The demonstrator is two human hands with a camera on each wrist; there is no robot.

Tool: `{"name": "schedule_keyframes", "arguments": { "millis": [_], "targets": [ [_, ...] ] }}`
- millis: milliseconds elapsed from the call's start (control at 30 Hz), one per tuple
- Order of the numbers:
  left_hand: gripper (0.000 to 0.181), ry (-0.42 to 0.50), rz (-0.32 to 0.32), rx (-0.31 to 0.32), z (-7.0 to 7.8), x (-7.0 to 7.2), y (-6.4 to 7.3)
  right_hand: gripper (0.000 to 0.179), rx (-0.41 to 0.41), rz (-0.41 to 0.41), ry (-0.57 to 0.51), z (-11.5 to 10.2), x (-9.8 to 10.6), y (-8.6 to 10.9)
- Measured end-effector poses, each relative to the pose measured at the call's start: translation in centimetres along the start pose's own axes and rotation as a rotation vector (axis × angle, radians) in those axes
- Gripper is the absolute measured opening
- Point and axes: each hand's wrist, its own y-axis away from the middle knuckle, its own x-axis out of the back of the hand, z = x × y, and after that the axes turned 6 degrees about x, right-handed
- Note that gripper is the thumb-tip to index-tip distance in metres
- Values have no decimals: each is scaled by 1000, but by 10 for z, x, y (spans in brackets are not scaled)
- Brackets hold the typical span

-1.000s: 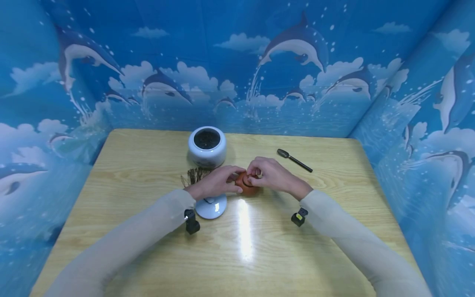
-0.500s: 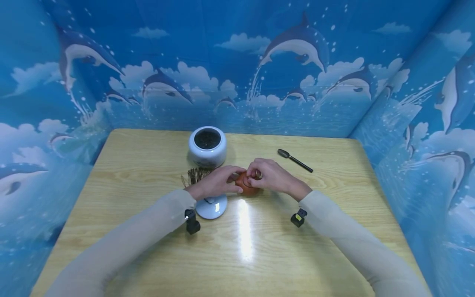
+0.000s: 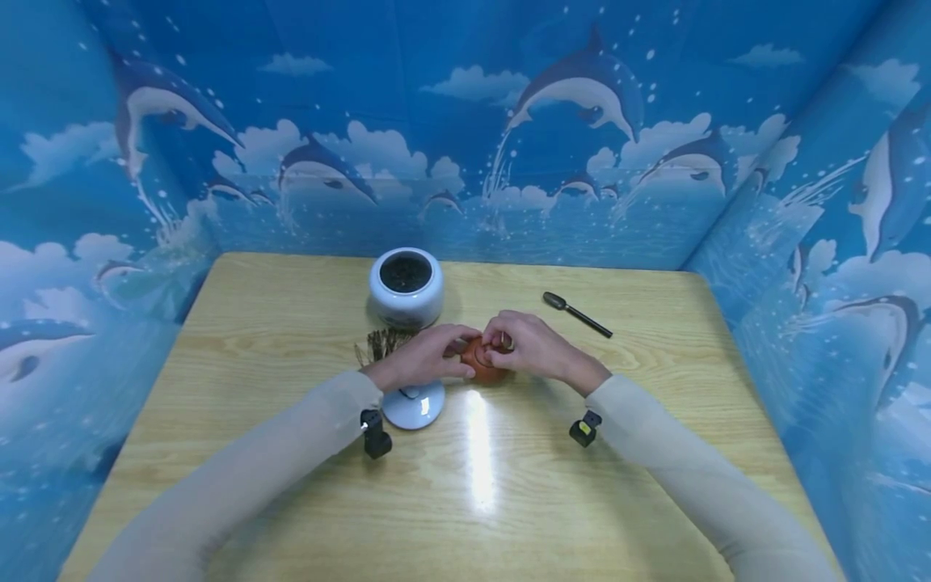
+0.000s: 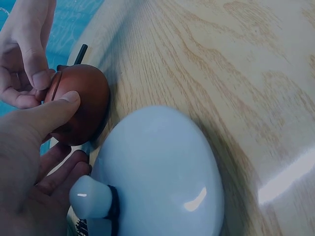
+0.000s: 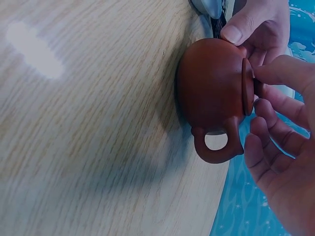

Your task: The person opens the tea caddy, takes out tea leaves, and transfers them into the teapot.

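A small reddish-brown clay teapot (image 3: pixel 486 373) stands upright on the table between both hands. My left hand (image 3: pixel 425 356) holds its body from the left, the thumb pressing on the side nearest me. With thumb and fingertips my right hand (image 3: pixel 534 345) pinches the knob of the teapot lid (image 5: pixel 248 88). The lid sits on the pot's mouth. In the right wrist view the teapot's loop handle (image 5: pixel 216 155) shows below the right fingers. Beneath the left wrist lies a white domed lid (image 3: pixel 414 408) with a knob.
An uncovered white jar (image 3: pixel 407 293) with dark contents stands behind the left hand. Dark twig-like strands (image 3: pixel 380 343) lie by the left wrist. A dark scoop (image 3: pixel 578 314) rests at the back right. Patterned blue curtains enclose the wooden table (image 3: pixel 291 323).
My right hand has come down very slightly, and the dark gap under the teapot lid has narrowed. The left hand stays on the pot.
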Motion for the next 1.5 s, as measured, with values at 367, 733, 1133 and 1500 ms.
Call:
{"name": "schedule_keyframes", "arguments": {
  "millis": [367, 733, 1133, 1500],
  "targets": [
    [70, 4, 47, -8, 1, 13, 14, 23, 24, 75, -60, -3, 4, 1],
    [71, -65, 70, -16, 2, 38, 30, 27, 54, 100, -97, -17, 12, -11],
    [67, -12, 60, 49, -1, 75, 62, 38, 116, 90, -127, -32, 7, -23],
    [60, -60, 153, 127, -12, 111, 86, 44, 116, 67, -164, -43, -9, -33]
  ]
}}
